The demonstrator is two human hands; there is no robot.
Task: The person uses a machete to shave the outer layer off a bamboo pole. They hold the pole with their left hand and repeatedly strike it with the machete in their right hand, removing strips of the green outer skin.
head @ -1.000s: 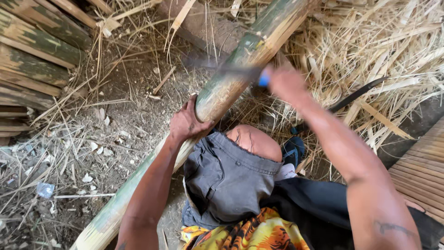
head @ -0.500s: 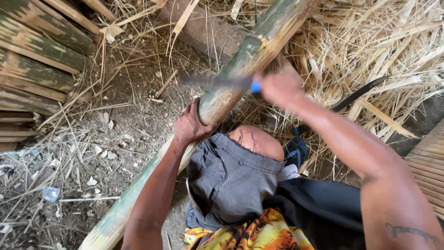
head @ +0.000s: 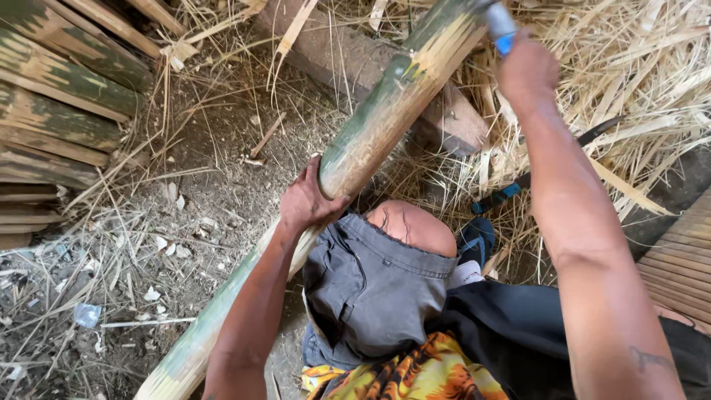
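Observation:
A long green bamboo pole (head: 385, 122) slants from the lower left to the top middle, its upper end resting on a wooden block (head: 452, 118). My left hand (head: 307, 200) grips the pole from the left side, just above my bent knee in grey shorts (head: 370, 285). My right hand (head: 526, 70) is raised near the top edge, closed around a blue-handled blade tool (head: 501, 26); the blade is out of view. The pole's upper part shows pale shaved streaks.
Split bamboo slats (head: 52, 96) are stacked at the left. Dry straw and shavings (head: 637, 96) cover the ground at the right. A second blue-handled knife (head: 518, 189) lies in the straw. Woven slats (head: 681, 255) sit at the right edge.
My right hand has lifted the blue-handled tool from the pole's middle up toward the top edge. My left hand keeps its grip on the pole.

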